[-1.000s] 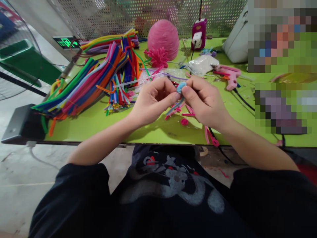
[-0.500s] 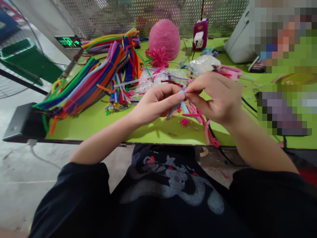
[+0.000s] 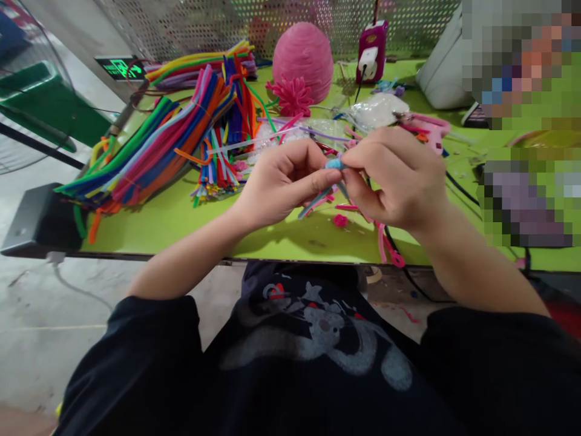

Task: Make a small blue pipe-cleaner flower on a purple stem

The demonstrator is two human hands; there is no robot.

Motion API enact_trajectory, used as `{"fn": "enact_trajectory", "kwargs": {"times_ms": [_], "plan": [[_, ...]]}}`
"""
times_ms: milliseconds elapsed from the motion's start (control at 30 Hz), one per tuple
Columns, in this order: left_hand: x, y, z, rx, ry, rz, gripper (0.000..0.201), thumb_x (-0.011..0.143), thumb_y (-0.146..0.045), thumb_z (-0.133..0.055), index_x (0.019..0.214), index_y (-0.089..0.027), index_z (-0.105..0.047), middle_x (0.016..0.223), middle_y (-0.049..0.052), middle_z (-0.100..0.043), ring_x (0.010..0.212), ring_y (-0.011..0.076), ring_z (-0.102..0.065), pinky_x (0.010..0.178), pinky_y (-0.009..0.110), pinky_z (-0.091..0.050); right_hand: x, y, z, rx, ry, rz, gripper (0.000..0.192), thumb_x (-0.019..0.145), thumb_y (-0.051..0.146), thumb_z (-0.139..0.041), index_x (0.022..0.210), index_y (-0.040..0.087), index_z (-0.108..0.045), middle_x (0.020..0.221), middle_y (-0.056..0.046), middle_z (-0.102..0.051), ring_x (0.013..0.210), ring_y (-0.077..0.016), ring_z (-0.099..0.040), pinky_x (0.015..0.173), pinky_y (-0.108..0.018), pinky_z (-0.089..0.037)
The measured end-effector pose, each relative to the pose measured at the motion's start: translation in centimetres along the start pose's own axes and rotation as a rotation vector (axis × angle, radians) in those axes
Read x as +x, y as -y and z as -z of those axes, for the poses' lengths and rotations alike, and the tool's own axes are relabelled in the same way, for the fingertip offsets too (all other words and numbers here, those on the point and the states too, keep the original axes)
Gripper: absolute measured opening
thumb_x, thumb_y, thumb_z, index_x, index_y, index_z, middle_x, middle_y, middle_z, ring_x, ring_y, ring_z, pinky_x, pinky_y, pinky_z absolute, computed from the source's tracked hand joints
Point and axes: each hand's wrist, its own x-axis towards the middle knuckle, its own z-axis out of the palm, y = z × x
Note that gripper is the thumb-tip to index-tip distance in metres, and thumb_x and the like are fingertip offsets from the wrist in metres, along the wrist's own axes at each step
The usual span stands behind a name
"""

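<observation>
A light blue pipe cleaner [image 3: 334, 164] is pinched between my two hands, just above the near part of the green table. My left hand [image 3: 290, 181] is closed on it with thumb and fingertips, and its ends hang down below the thumb. From the other side, the thumb and forefinger of my right hand [image 3: 394, 175] grip the same pipe cleaner. Its upper part looks bent or coiled; the fingers hide the rest. Beneath my hands lie pink pipe cleaner pieces [image 3: 382, 242] and a small dark pink curl [image 3: 340, 220].
Bundles of colourful pipe cleaners [image 3: 149, 145] lie at the left. Behind my hands stand a pink ball [image 3: 303, 60], a pink pompom-like flower [image 3: 293, 97] and a clear plastic bag [image 3: 376, 112]. A pink glue gun [image 3: 431, 130] rests right of them. A black cable [image 3: 408, 278] crosses the table's front edge.
The light blue pipe cleaner has turned in my fingers, so its coiled top shows more and its hanging ends lie differently. Both hands stay close together. The view has shifted slightly.
</observation>
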Motion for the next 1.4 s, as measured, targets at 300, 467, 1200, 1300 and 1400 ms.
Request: {"fn": "enact_trajectory", "kwargs": {"times_ms": [300, 467, 1200, 1300, 1400], "plan": [[-0.8, 0.6, 0.5, 0.575, -0.053, -0.348, 0.049, 0.115, -0.062, -0.042, 0.105, -0.023, -0.07, 0.09, 0.004, -0.072, 0.087, 0.0153, -0.074, 0.08, 0.033, -0.061, 0.8, 1.3, 1.1, 0.273, 0.089, -0.257, 0.012, 0.098, 0.02, -0.059, 0.09, 0.028, -0.056, 0.079, -0.001, -0.06, 0.068, -0.0192, -0.057, 0.067, -0.04, -0.051], [-0.6, 1.6, 0.4, 0.904, -0.021, -0.426, 0.06, 0.118, -0.057, -0.02, 0.118, -0.021, -0.069, 0.1, 0.012, -0.076, 0.091, 0.0198, -0.077, 0.072, 0.032, -0.056, 0.9, 1.2, 1.1, 0.367, 0.148, -0.287, 0.018, 0.09, 0.017, -0.067, 0.085, 0.028, -0.053, 0.074, 0.0, -0.058, 0.065, -0.0184, -0.049, 0.067, -0.04, -0.046], [-0.3, 2.2, -0.1, 0.686, 0.026, -0.295, 0.052, 0.116, -0.057, -0.019, 0.102, -0.023, -0.056, 0.095, 0.009, -0.066, 0.08, 0.019, -0.063, 0.071, 0.034, -0.046, 0.5, 1.4, 0.0, 0.634, 0.153, -0.496, 0.017, 0.091, 0.014, -0.07, 0.083, 0.025, -0.059, 0.068, 0.005, -0.055, 0.057, -0.0118, -0.046, 0.051, -0.031, -0.039], [-0.2, 1.7, -0.2, 0.552, 0.084, -0.291, 0.053, 0.116, -0.06, -0.017, 0.099, -0.025, -0.052, 0.094, 0.007, -0.066, 0.083, 0.0185, -0.065, 0.078, 0.036, -0.052, 0.5, 1.4, 0.2, 0.366, 0.119, -0.281, 0.019, 0.092, 0.011, -0.064, 0.084, 0.026, -0.055, 0.071, 0.002, -0.058, 0.063, -0.0157, -0.053, 0.059, -0.035, -0.045], [-0.2, 1.2, -0.1, 0.369, 0.165, -0.186, 0.056, 0.114, -0.071, -0.022, 0.095, -0.026, -0.049, 0.086, 0.004, -0.062, 0.081, 0.0178, -0.063, 0.08, 0.036, -0.055, 0.1, 1.0, 0.2, 0.126, 0.123, -0.087, 0.02, 0.103, 0.015, -0.056, 0.088, 0.027, -0.055, 0.08, -0.002, -0.063, 0.074, -0.0205, -0.061, 0.066, -0.039, -0.05]]}}
